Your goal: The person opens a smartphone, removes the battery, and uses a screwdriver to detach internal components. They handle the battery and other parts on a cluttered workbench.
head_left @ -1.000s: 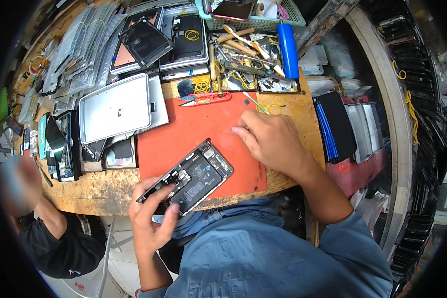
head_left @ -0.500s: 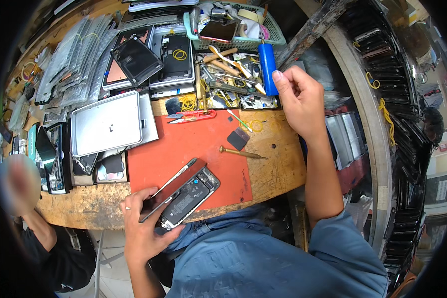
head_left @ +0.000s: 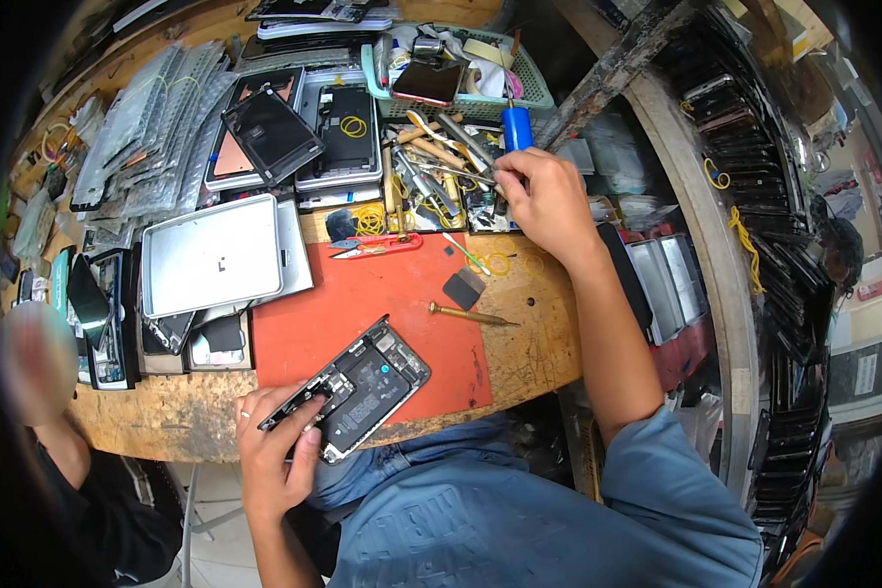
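My left hand (head_left: 274, 451) grips an opened phone (head_left: 363, 392), its dark battery and inner parts exposed, over the front edge of the red mat (head_left: 299, 318). My right hand (head_left: 544, 201) is closed on a thin metal tool (head_left: 475, 176) at the tool trays, just below a blue cylinder (head_left: 516, 127). On the mat and bare wood lie red-handled snips (head_left: 392, 242), a brass screwdriver (head_left: 461, 314), a cotton swab (head_left: 461, 248), a small dark plate (head_left: 464, 288) and yellow rubber bands (head_left: 490, 263).
Stacked tablet housings (head_left: 211, 255), bubble-wrapped bundles (head_left: 142, 127) and a mint basket (head_left: 382, 88) crowd the wooden bench (head_left: 147, 421). A metal post (head_left: 691, 245) and piled dark devices (head_left: 774, 274) stand right. A co-worker's arm (head_left: 64, 456) is at left.
My right hand moved from above the mat up to the blue cylinder, then leftward onto the tool trays. The phone in my left hand shifted down and left, tilting during the motion.
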Demonstrator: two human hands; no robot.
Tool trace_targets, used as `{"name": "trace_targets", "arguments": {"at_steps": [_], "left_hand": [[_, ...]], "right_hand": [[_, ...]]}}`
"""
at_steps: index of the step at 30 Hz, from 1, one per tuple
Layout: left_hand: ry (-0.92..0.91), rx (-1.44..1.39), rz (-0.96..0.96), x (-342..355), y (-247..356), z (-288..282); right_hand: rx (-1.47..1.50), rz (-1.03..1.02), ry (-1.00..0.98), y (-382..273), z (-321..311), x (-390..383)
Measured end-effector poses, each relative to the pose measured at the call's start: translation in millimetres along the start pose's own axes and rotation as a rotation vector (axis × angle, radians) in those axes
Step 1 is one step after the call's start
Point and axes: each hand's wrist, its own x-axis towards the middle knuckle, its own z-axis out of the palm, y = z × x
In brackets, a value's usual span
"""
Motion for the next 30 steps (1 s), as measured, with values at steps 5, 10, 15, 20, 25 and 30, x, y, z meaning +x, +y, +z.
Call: {"name": "trace_targets", "arguments": {"at_steps": [5,10,15,20,25,30], "left_hand": [[0.089,0.031,-0.023,-2,0,7],[0.111,0.054,0.043,0,-2,8],[0.121,0.071,0.06,1,-2,10],[0.132,0.065,0.054,0,-3,8],[0.14,0.058,0.036,-1,-3,11],[0.139,0.054,0.036,-1,-3,11]], "right_hand": [[0.383,0.188,-0.161,-5,-11,6],[0.194,0.127,-0.009,-1,-10,5],[-0.316,-0.065,-0.08,0,15,-4],[0.089,0.069,-0.1,-9,13,-5],[0.306,0.19,0.052,-2,-14,6],[0.14,0.205,0.045,1,-18,3]]}}
